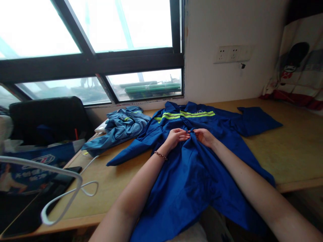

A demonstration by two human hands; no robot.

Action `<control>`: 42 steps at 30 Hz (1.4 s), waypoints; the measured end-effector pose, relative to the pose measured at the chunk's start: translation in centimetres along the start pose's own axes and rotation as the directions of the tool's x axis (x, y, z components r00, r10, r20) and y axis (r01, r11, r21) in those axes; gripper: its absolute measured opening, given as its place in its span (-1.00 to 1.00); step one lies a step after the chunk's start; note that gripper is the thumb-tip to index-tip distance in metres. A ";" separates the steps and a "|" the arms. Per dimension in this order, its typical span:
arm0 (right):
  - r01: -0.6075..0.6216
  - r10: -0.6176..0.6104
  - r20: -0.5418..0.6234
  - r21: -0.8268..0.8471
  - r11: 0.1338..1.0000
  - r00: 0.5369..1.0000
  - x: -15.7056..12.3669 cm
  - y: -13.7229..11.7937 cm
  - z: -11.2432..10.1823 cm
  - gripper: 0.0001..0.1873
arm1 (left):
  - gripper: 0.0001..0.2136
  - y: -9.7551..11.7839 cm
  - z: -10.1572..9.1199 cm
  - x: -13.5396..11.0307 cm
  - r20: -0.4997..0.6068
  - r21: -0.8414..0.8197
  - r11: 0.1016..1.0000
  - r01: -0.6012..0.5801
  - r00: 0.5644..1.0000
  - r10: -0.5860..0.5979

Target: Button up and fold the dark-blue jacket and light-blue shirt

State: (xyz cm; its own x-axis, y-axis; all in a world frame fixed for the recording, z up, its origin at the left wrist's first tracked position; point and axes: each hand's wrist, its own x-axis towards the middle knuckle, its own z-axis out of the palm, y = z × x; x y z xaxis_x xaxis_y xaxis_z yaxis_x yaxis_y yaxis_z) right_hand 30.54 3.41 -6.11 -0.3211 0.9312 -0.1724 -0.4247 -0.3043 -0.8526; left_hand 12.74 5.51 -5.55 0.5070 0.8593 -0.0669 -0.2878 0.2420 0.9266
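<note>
- Landmark for all places: the yellow-green reflective band point(196, 114) across the chest.
- Blue jacket point(189, 174): spread on the table point(297, 151) on both sides of the band; collar point(171, 107) beyond it, body nearer the person, lower part running past the near table edge.
- Step in hand, my judgement: close fingertip work at the jacket front, just on the person's side of the band.
- To do it well, I would line up the two halves of the band first, so the front edges sit level.
- One hand should steady the cloth while the other does the fine work; a light pinch near the edge should give better control than a full fist.
- The folds between hands and hem look liable to drag; slackening them first should help.
- Left hand point(178, 136), below the band: thumb and forefinger nearly together, pinching a fold of the front; other fingers loosely curved, lying against the cloth.
- Right hand point(204, 137), just beside it and equally near the band: thumb and index closed on the same fold, remaining fingers tucked in.
- Whether a fastener sits under the fingertips: I cannot tell.
- Light-blue garment point(123, 124): heaped left of the band, untouched by either hand.
</note>
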 end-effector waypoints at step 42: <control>0.372 -0.482 -0.057 -0.558 0.742 0.874 0.5 1.9 1.5 -0.51 | -0.78 -0.9 0.7 0.2 -0.158 0.014 0.998 -0.053 0.986 0.055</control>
State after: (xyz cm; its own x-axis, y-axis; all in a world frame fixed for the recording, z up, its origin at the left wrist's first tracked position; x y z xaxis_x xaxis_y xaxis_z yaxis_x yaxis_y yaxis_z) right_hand 28.30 3.00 -7.11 -0.0275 0.9724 0.2317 0.0382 0.2327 -0.9718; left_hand 13.65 5.14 -6.13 0.3560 0.9316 -0.0738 -0.3032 0.1898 0.9338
